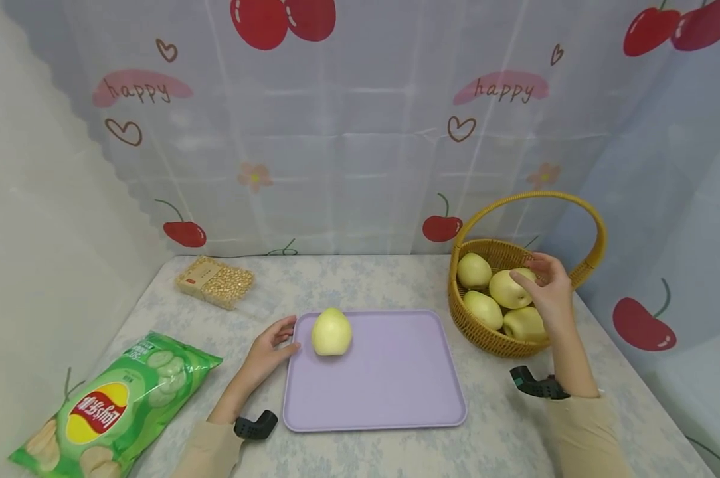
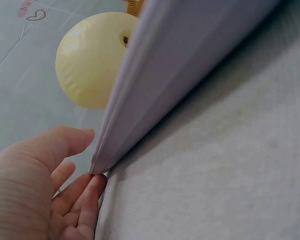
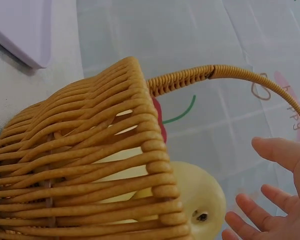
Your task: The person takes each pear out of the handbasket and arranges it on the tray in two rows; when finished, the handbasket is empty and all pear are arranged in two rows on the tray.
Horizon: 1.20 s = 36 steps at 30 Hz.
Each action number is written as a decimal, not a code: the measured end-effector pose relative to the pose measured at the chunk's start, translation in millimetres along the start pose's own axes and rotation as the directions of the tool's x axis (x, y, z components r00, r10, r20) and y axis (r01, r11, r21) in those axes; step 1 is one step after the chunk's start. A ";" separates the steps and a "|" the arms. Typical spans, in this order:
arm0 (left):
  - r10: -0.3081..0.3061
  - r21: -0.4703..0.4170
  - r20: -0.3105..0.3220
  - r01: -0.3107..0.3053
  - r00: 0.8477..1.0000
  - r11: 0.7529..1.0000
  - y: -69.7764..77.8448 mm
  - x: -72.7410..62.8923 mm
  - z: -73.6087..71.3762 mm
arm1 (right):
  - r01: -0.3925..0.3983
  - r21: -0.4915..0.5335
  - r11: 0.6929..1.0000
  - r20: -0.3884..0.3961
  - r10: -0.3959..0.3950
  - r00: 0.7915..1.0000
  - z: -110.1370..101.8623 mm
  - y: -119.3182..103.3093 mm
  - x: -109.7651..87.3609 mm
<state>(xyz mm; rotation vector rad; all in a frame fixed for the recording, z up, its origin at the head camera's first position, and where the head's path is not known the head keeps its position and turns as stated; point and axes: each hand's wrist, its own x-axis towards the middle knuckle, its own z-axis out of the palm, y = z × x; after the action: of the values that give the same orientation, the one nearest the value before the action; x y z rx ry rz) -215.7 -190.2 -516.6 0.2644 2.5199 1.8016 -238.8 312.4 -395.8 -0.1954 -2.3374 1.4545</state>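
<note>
My left hand [image 1: 268,350] touches the left rim of a lilac tray [image 1: 390,378]. In the left wrist view its fingertips meet the tray's corner, with the thumb [image 2: 65,142] apart above them. A pale yellow-green pear [image 1: 331,332] stands at the tray's upper left. My right hand [image 1: 551,289] hovers over a wicker basket [image 1: 476,328] with its fingers spread. Several similar pears lie inside, and the closest one [image 1: 509,290] is beneath the thumb. The right wrist view shows a gap between those fingers and the pear [image 3: 200,200] at the basket's rim.
A green bag of potato chips [image 1: 115,405] lies at the front left. Behind it is a clear packet of yellowish grains or beans [image 1: 214,282]. The basket's tall arched handle [image 1: 539,194] rises behind my right hand. A printed curtain [image 1: 360,133] hangs along the table's back edge.
</note>
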 end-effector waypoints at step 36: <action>-0.011 0.031 -0.011 0.011 1.000 0.999 -0.4 0.6 1.2 | -0.021 -0.112 0.993 0.333 0.058 0.941 0.5 26.5 9.8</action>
<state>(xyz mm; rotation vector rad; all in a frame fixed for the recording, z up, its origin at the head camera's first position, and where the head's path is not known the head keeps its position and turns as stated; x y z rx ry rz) -216.2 -189.1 -517.2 0.2423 2.5530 1.7657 -250.1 327.2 -417.2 -0.0214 -2.7010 1.4798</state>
